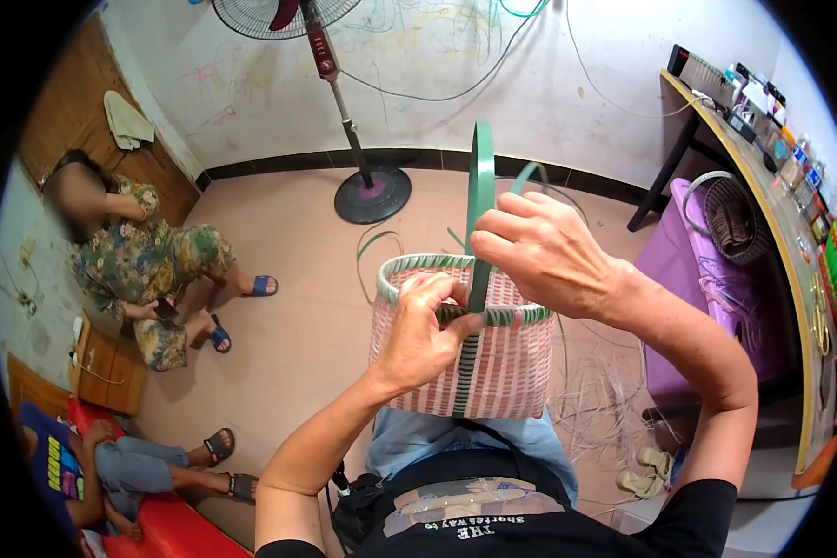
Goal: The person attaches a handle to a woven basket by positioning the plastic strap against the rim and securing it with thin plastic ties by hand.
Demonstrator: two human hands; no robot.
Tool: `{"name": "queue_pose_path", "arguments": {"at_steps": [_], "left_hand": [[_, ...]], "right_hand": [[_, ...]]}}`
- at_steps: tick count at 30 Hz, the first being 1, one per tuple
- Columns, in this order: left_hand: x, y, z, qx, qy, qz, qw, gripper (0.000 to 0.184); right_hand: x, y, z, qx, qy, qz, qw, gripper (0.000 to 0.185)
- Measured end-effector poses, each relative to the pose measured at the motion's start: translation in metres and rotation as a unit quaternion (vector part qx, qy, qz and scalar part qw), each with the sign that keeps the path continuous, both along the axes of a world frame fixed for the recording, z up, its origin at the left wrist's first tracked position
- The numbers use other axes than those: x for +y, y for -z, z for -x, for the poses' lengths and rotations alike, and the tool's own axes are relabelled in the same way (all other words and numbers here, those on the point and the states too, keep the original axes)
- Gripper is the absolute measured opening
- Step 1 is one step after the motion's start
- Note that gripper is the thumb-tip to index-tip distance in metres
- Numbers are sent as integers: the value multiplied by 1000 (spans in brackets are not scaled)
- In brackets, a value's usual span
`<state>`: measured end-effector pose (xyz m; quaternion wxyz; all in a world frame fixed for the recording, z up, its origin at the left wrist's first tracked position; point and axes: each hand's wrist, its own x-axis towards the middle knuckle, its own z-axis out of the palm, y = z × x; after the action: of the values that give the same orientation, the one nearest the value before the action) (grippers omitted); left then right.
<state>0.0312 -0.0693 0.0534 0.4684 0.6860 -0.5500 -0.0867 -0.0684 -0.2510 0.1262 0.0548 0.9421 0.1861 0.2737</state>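
Note:
A pink and white woven basket [511, 372] with a green-wrapped rim rests on my lap. A wide green plastic strap [482, 172] rises from the near rim and bends over at the top. My left hand [425, 325] is closed on the near rim at the foot of the strap, thumb outside and fingers over the edge. Higher up and to the right, my right hand [544, 244] is closed in a fist at the strap's side. Its fingertips are turned away, so what it pinches is partly hidden. A thinner green strip [530, 172] loops up behind my right hand.
Loose clear strips [609, 400] lie on the floor at right. A standing fan [372, 193] is ahead. At right are a purple box [665, 279], a dark woven basket [733, 219] and a cluttered table [772, 177]. Two people [149, 251] sit at left.

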Motion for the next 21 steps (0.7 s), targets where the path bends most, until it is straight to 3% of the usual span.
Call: {"name": "queue_pose_path", "arguments": {"at_steps": [5, 12, 16, 21], "left_hand": [[0, 3, 2, 58, -13, 7, 998, 19], [-1, 2, -1, 32, -8, 11, 999, 17], [-1, 0, -2, 37, -6, 7, 999, 17], [1, 2, -3, 39, 2, 13, 999, 18]], "right_hand": [[-3, -18, -14, 125, -8, 10, 992, 6], [-19, -14, -19, 144, -4, -143, 979, 10], [-18, -8, -17, 65, 17, -115, 991, 15], [-22, -19, -20, 126, 99, -129, 979, 19]]}}
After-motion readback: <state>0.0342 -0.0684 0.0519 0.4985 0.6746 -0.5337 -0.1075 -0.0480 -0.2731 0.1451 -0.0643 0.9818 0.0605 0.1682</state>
